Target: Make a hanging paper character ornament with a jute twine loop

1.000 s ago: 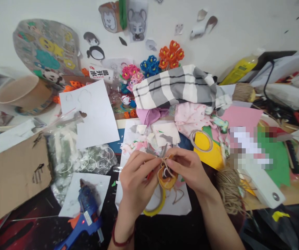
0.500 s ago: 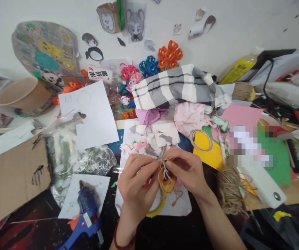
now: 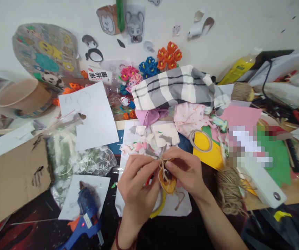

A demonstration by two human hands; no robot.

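Both my hands meet over a sheet of white paper [image 3: 183, 205]. My left hand [image 3: 139, 184] is closed, its fingertips pinching twine [image 3: 162, 161] at the top of a small yellow-orange ornament [image 3: 169, 186] with a dark middle. On the other side, the thumb and fingers of my right hand [image 3: 186, 170] pinch the ornament's upper edge and the twine there. A loose twine end [image 3: 180, 200] dangles below it. Beneath my left hand curves a yellow loop [image 3: 160, 207], partly hidden, with a bit of red beside it.
Paper scraps [image 3: 139, 146] lie just beyond my hands. A blue glue gun [image 3: 88, 211] with a lit red light rests at left, near a cardboard piece [image 3: 14, 180]. To the right are a twine ball [image 3: 229, 189], a tape roll [image 3: 201, 140] and a white bar-shaped object [image 3: 265, 187].
The ornament has tilted slightly and its loose twine end has shifted. Both hands stay nearly in place, still pinching. The whole view has moved a little.
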